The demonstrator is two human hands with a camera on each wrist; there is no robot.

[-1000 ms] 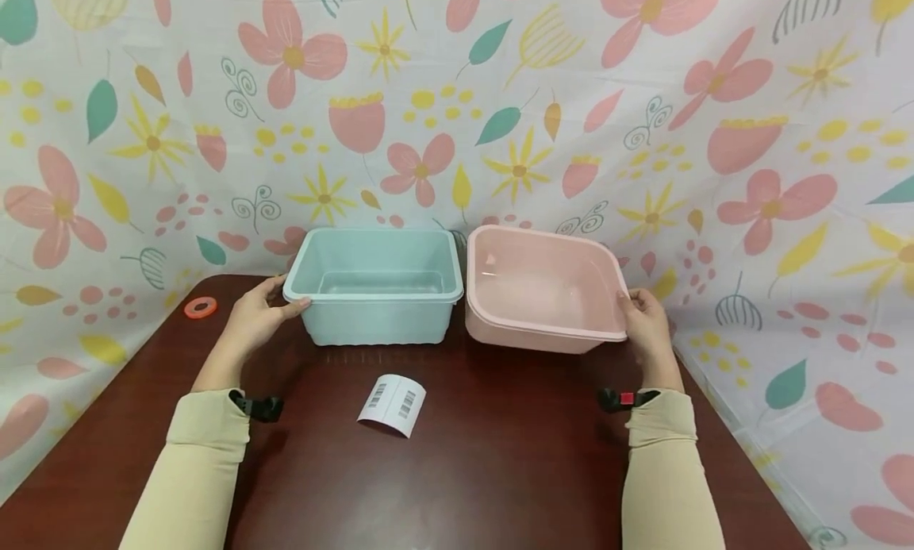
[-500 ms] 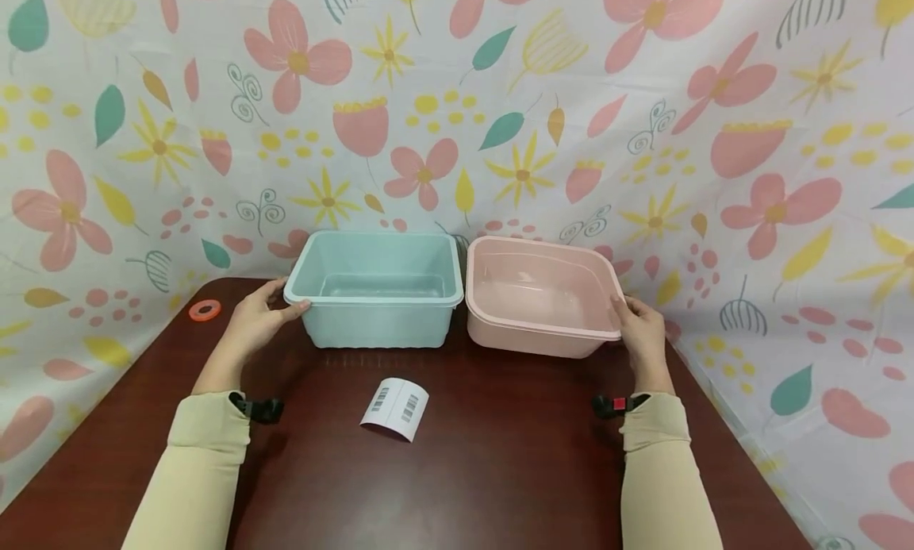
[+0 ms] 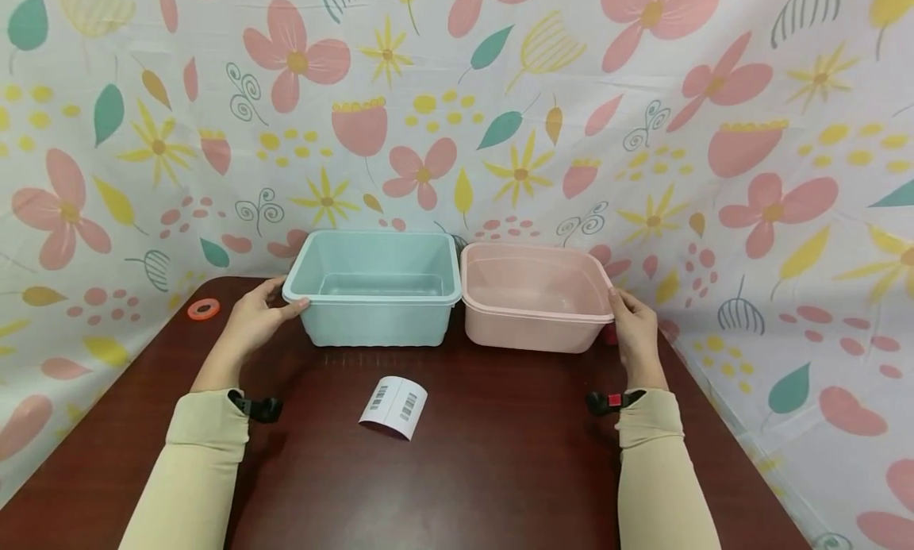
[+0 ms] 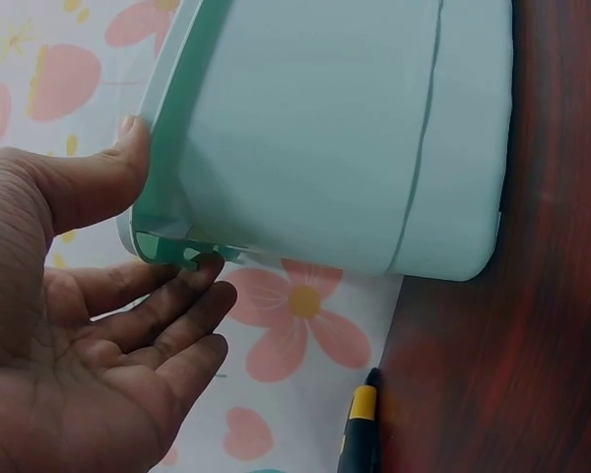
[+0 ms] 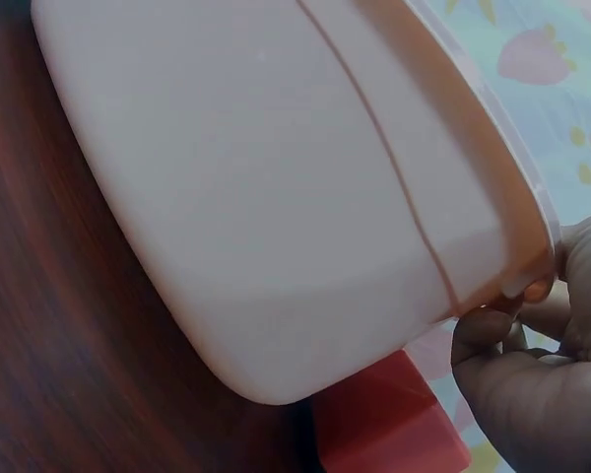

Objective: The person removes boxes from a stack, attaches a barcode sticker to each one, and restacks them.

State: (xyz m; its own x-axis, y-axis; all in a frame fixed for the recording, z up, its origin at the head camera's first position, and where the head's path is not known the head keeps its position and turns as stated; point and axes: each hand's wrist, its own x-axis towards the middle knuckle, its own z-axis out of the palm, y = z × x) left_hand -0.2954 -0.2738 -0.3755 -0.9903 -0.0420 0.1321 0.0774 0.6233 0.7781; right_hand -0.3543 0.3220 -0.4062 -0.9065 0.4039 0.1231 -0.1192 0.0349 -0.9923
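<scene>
A light blue plastic basin (image 3: 374,324) stands at the back of the table, with a pink plastic basin (image 3: 528,333) right beside it on the right. My left hand (image 3: 255,321) holds the blue basin at its left end, the thumb at the rim and the fingers under the lip, as the left wrist view shows. At the pink basin's right end, my right hand (image 3: 635,328) grips the rim, its fingertips curled beneath the lip (image 5: 527,281). Both basins look bare inside.
A curled white paper with barcodes (image 3: 394,407) lies in front of the basins. An orange ring-shaped roll (image 3: 203,309) sits at the back left. A black and yellow pen-like object (image 4: 361,429) and a red object (image 5: 384,419) lie near the basins' outer ends. Behind hangs a flowered cloth (image 3: 457,98).
My right hand has moved left and brought the pink basin down from a tilt to nearly level, closer against the blue basin. The left hand and the blue basin have stayed put.
</scene>
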